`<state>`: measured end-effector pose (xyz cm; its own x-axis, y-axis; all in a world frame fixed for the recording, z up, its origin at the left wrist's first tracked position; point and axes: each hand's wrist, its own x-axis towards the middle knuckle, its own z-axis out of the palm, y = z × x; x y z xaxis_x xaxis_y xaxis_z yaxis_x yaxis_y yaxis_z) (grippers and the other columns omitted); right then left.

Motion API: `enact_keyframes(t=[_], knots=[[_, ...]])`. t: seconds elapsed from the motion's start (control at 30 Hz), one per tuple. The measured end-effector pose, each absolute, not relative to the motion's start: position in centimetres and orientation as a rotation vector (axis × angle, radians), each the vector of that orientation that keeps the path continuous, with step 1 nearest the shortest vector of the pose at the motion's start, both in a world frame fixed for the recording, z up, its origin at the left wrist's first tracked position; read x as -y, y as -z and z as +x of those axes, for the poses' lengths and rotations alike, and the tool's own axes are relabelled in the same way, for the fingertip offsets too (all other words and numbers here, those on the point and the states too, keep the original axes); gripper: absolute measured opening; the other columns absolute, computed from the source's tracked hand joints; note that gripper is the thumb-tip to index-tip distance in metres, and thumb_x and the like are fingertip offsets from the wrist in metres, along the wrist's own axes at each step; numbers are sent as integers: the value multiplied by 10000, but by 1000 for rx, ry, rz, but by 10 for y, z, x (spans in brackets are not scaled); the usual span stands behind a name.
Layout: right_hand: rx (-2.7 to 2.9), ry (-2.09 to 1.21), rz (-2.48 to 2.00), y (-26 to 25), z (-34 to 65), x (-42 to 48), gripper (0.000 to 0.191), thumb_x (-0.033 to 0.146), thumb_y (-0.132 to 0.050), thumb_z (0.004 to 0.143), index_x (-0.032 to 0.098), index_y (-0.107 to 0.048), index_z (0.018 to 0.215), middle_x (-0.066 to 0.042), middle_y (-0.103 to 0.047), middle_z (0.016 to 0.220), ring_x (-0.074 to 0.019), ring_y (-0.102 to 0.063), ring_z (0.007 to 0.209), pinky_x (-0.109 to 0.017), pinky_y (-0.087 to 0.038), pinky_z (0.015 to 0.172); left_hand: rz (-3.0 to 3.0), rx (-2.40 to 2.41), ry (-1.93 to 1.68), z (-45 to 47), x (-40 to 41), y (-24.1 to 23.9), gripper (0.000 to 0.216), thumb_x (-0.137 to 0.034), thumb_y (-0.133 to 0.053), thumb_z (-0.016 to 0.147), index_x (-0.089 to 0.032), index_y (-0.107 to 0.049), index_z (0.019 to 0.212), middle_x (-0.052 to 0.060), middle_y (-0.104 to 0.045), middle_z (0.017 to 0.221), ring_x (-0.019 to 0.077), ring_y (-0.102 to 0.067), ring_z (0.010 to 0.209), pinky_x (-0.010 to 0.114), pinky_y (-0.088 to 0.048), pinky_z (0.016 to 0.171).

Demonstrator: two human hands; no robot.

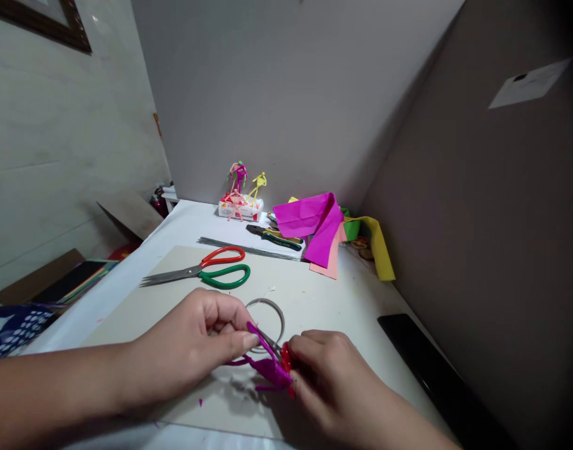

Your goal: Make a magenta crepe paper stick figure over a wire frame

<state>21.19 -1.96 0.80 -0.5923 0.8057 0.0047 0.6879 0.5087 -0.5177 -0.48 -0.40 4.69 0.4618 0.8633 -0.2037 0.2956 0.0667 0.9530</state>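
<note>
Head view: left hand (pixel 197 344) pinches the magenta paper piece (pixel 270 370) in a closed grip, low over the surface (pixel 314 294). Right hand (pixel 328 375) has its grip closed on small red-handled scissors (pixel 282 356), blades touching the paper. Large scissors (pixel 206 272) lie beyond, apart.

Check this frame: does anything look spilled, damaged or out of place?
Nothing serious: the big scissors have mismatched handles, red and green, and a tiny pink scrap lies on the board beside the left hand pinching pink paper.
</note>
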Motion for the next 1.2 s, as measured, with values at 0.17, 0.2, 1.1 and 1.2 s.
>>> enact_keyframes(t=[0.17, 0.2, 1.1, 1.2], knots=[[2458, -697, -1262, -11, 215, 21, 91, 172, -485, 799, 194, -488, 711, -6, -544, 693, -123, -444, 625, -237, -299, 577, 1465, -1076, -566, -5, 4, -46, 204, -314, -608, 785, -151, -563, 670, -56, -459, 564, 90, -352, 552, 210, -264, 507], [2457, -692, -1271, -13, 215, 21, 88, 174, -491, 790, 194, -485, 705, -6, -541, 688, -125, -444, 623, -239, -299, 576, 1460, -1072, -561, -5, 5, -46, 209, -323, -608, 784, -151, -561, 675, -55, -457, 565, 91, -352, 552, 211, -262, 506], [2493, -647, -1191, -8, 212, 19, 102, 189, -511, 790, 196, -453, 707, 4, -515, 659, -111, -418, 583, -237, -287, 558, 1506, -1109, -515, -7, 6, -46, 239, -332, -598, 770, -178, -490, 624, -71, -383, 527, 87, -319, 510, 207, -239, 466], [2488, -673, -1196, -6, 210, 20, 116, 182, -515, 792, 195, -446, 699, 8, -520, 652, -108, -420, 583, -231, -293, 566, 1515, -1112, -493, -8, 7, -46, 235, -336, -597, 775, -179, -498, 631, -71, -385, 521, 90, -323, 511, 211, -237, 472]])
